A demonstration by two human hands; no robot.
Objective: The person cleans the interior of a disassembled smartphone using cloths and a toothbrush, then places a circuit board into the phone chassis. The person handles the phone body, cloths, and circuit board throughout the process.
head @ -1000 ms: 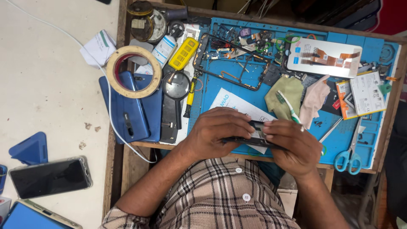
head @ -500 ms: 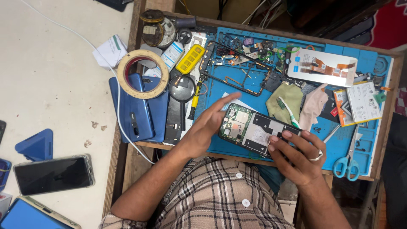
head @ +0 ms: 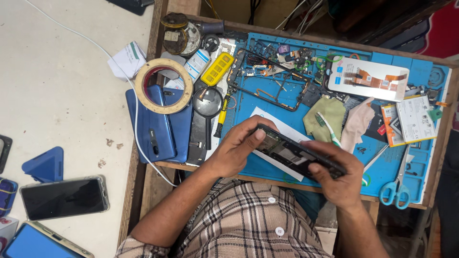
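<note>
Both hands grip the opened black phone body (head: 296, 154) tilted on edge above the blue work mat (head: 267, 95), left hand (head: 239, 149) and right hand (head: 334, 174) at opposite ends.

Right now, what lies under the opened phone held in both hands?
Under the opened phone, a white paper sheet lies on the blue work mat. The left hand and right hand cover whatever else lies there.

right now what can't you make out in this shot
Head view only:
- opened phone: far ends covered by the left hand and right hand; board parts too small to tell.
- scissors: blade tips hidden among clutter.
- phone with blue screen: cut off by the bottom edge.
</note>
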